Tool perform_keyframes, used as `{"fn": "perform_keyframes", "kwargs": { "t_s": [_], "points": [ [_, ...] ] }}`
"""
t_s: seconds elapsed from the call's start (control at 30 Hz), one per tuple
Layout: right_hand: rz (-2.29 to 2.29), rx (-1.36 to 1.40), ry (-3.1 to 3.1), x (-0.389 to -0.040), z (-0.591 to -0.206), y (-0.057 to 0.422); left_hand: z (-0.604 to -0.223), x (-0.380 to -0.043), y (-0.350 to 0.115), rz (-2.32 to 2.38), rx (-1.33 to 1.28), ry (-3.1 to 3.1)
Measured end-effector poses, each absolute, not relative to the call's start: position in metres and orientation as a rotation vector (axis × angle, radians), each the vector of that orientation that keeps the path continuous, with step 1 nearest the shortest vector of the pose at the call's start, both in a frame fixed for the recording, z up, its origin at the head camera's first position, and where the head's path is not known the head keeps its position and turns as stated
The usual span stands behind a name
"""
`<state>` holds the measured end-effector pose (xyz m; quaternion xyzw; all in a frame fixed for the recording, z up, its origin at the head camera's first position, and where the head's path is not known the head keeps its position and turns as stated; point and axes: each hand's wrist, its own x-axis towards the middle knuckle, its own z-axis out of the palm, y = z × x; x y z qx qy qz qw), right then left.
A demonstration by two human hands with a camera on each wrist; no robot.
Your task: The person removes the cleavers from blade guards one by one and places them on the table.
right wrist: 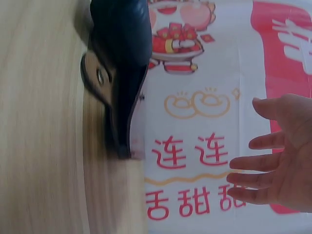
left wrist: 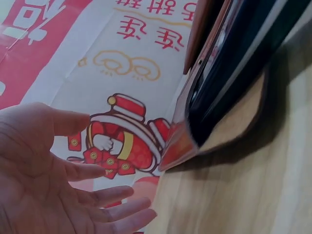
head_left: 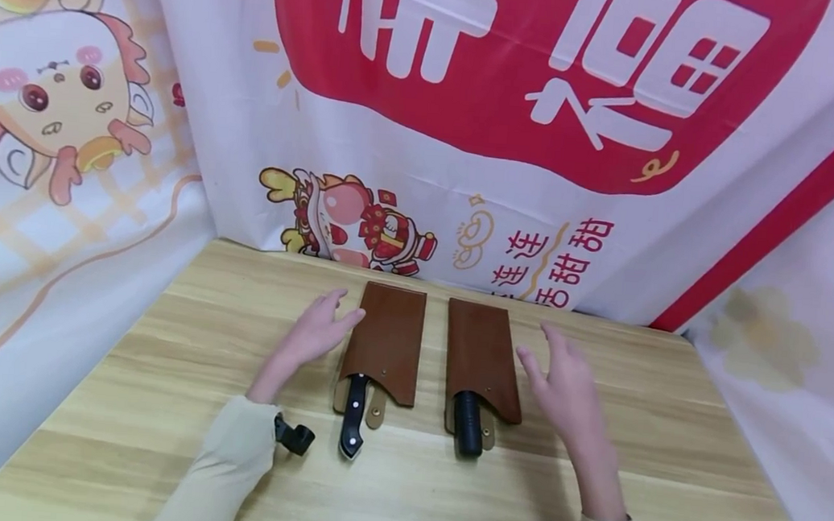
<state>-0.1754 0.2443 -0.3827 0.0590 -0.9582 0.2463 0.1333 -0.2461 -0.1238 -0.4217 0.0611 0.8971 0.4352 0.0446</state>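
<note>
Two brown leather knife sheaths lie side by side on the wooden table. From the left sheath [head_left: 387, 335] sticks out a black riveted knife handle [head_left: 353, 417], pointing toward the person. The right sheath [head_left: 480, 346] has a thicker, ribbed black handle [head_left: 467, 425] coming out of its near end. My left hand [head_left: 316, 328] hovers beside the left sheath's outer edge, fingers spread and holding nothing. On the other side, my right hand [head_left: 567, 380] is held just right of the right sheath, its fingers extended and the palm bare in the right wrist view. Both blades are hidden in the leather.
The wooden table [head_left: 400, 501] ends at the back against a white cloth [head_left: 238, 119] with red print. Printed cloth also hangs at the left and right sides. Small snap straps [head_left: 376, 409] lie beside the handles.
</note>
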Motion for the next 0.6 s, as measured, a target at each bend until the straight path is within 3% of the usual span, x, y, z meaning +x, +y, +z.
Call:
{"fn": "perform_keyframes", "kwargs": {
  "t_s": [0.23,0.6],
  "points": [
    [0.925,0.253,-2.636,-0.165,-0.384,0.196,-0.426,-0.244,-0.114,1.361,0.116,2.614],
    [1.838,0.269,-2.613,-0.138,-0.400,0.121,-0.433,-0.243,-0.105,1.342,0.057,2.579]
  ]
}}
